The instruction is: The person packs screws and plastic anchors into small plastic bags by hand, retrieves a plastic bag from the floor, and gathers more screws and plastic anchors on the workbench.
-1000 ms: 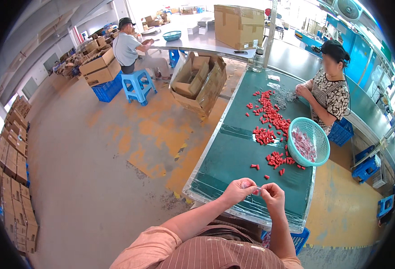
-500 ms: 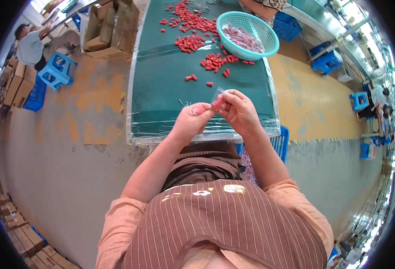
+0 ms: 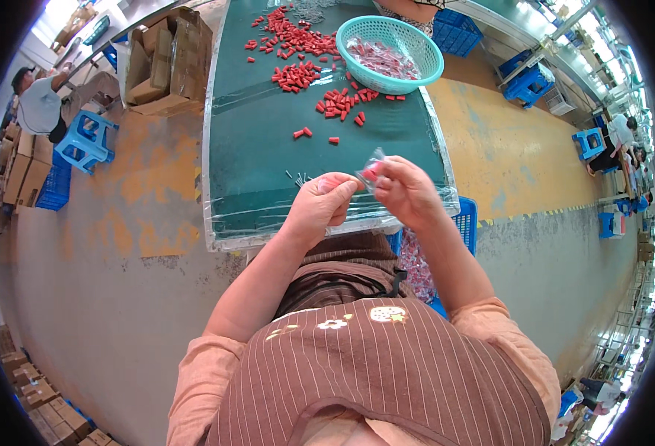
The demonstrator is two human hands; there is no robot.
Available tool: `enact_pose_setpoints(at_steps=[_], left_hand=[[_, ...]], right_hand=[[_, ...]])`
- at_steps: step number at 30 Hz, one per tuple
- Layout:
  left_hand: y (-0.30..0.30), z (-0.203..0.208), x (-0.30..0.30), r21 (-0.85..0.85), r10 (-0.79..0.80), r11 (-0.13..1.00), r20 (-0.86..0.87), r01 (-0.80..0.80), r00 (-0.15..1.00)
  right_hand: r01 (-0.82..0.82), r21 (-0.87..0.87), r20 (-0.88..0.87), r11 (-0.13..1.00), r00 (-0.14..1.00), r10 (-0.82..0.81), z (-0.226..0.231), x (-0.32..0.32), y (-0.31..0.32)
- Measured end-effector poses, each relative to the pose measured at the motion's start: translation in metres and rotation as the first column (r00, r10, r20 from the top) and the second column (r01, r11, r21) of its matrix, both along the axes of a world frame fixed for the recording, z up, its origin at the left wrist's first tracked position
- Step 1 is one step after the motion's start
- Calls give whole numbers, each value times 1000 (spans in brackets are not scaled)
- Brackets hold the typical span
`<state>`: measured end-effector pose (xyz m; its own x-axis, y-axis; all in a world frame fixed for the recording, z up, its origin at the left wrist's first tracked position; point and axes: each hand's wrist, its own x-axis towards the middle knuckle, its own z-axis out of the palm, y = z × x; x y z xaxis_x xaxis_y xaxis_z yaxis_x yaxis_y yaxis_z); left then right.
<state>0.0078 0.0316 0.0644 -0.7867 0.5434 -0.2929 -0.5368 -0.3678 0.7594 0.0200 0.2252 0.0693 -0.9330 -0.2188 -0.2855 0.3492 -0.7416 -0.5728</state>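
so the small clear bag (image 3: 376, 160) with a bit of red in it is up in front of the person, over the near end of the table (image 3: 257, 152); the right hand (image 3: 407, 191) has it pinched between thumb and fingers, closed up on it; the left hand (image 3: 321, 204) is curled, thumb and forefinger right by the bag's left side (can't tell if they've actually got hold of it, or anything else); a few thin pale sticks (image 3: 298, 179) lie just beyond the left hand; further up there's a few stray red pieces (image 3: 303, 133), then bigger heaps of the same; the turquoise basket (image 3: 433, 73) past the right hand has a pile of clear-and-red packets (image 3: 384, 58) in it; blue crate (image 3: 467, 225) beside the table's near right corner, blue stool (image 3: 88, 140) off to the left on the floor
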Motion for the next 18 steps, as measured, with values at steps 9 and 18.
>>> enact_pose_setpoints(at_steps=[9, 18], left_hand=[[-28, -9, -18, 282, 31, 956, 197, -87, 980], [-10, -9, -16, 215, 31, 974, 170, -67, 985]], right_hand=[[67, 989, -74, 129, 996, 49, 54, 78, 139], [324, 902, -403, 286, 868, 291, 14, 23, 3]])
